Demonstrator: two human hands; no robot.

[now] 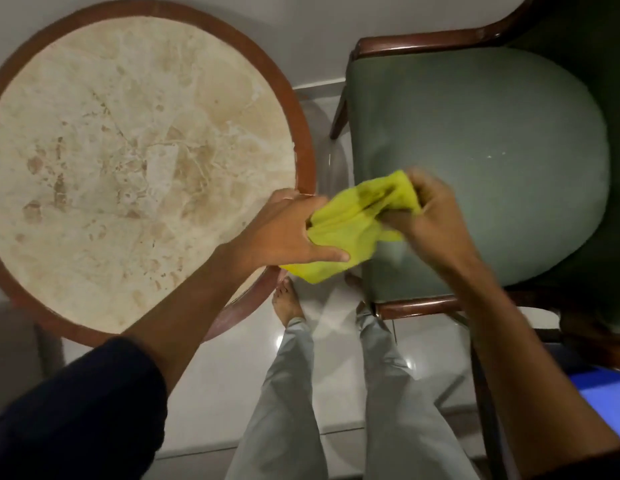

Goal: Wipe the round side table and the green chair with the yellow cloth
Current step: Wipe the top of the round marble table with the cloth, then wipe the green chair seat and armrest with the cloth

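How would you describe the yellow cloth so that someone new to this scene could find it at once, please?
Find the round side table on the left and the green chair on the right. Between them, above the floor, the left hand and right hand hold the yellow cloth, the only bright, crumpled thing there.

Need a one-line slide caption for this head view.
Both hands, left and right, bunch the yellow cloth between round side table and green chair.

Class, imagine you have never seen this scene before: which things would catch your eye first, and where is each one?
The bright yellow cloth stands out first, bunched between the left hand and right hand at the centre. To the left lies the round side table, its pale marbled top ringed in reddish wood. To the right is the green chair, its seat framed by dark wooden arms.
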